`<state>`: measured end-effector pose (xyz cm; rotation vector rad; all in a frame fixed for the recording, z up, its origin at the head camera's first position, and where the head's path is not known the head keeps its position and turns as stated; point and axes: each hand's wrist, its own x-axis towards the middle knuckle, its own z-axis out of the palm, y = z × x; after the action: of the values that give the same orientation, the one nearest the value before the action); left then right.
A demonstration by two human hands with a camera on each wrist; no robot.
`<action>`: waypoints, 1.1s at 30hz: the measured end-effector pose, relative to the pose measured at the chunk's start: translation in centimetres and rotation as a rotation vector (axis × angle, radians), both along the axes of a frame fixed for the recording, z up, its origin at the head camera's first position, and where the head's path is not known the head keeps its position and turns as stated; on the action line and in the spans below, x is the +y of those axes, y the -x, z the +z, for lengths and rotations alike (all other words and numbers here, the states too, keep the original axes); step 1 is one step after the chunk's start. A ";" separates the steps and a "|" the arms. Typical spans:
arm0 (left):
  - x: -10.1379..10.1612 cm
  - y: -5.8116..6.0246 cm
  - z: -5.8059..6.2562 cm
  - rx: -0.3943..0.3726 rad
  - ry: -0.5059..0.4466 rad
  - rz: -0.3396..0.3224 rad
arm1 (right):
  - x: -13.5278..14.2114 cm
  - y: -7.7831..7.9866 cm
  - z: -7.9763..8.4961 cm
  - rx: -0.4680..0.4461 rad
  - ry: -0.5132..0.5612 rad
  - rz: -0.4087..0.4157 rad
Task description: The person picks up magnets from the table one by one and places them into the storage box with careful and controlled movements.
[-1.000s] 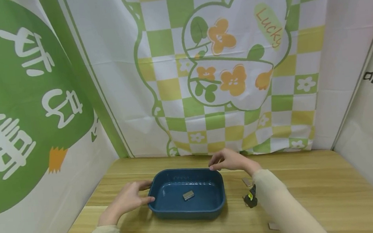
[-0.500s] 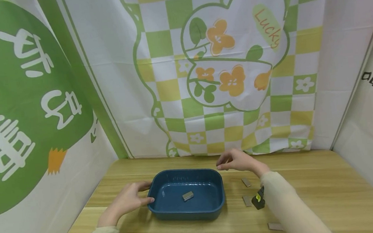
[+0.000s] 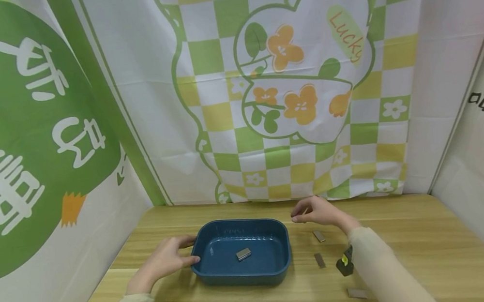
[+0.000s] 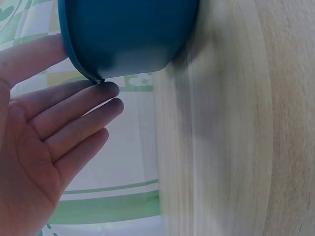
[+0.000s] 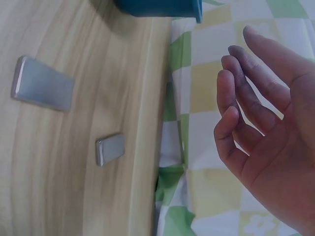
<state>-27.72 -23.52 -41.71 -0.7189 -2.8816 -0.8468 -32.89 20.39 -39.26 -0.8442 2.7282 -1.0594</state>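
A dark blue rectangular tub (image 3: 243,281) stands on the wooden table. Inside it lies a small block of thin, shiny metal plates (image 3: 243,253). My left hand (image 3: 165,261) touches the tub's left end, thumb at the rim and straight fingers beside the rounded wall; the left wrist view shows the thumb and fingertips against the lip of the blue tub (image 4: 128,39). Beyond the tub's far right corner, my right hand (image 3: 318,211) hovers with loosely bent fingers and nothing in them. In the right wrist view, the palm (image 5: 275,162) faces the camera, bare.
Right of the tub lie two flat metal plates, a far plate (image 3: 319,236) and a nearer plate (image 3: 320,260). Another plate (image 3: 357,293) lies near the right forearm. A checked cloth (image 3: 313,163) hangs behind the table (image 3: 426,250), and a printed cloth (image 3: 101,237) hangs at left.
My right hand has moved right, away from the tub's far right corner, and its forearm now leaves the metal plates uncovered. The left hand and the tub stay nearly in place.
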 end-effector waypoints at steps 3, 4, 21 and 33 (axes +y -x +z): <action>0.0 0.0 0.0 -0.003 0.000 0.005 | 0.4 0.0 -0.3 -0.020 0.005 -0.015; 0.1 0.0 0.0 -0.005 0.000 0.009 | 0.5 0.0 -0.4 -0.029 0.007 -0.023; 0.1 0.1 0.0 0.004 0.012 0.006 | 2.5 -0.9 -1.4 -0.034 0.000 -0.055; 0.2 0.0 0.1 -0.011 0.011 0.003 | 3.6 -1.5 -2.5 0.000 0.013 0.010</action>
<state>-27.76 -23.35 -41.57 -0.7134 -2.8984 -0.8373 -31.35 24.04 -41.71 -0.8579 2.7171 -1.0765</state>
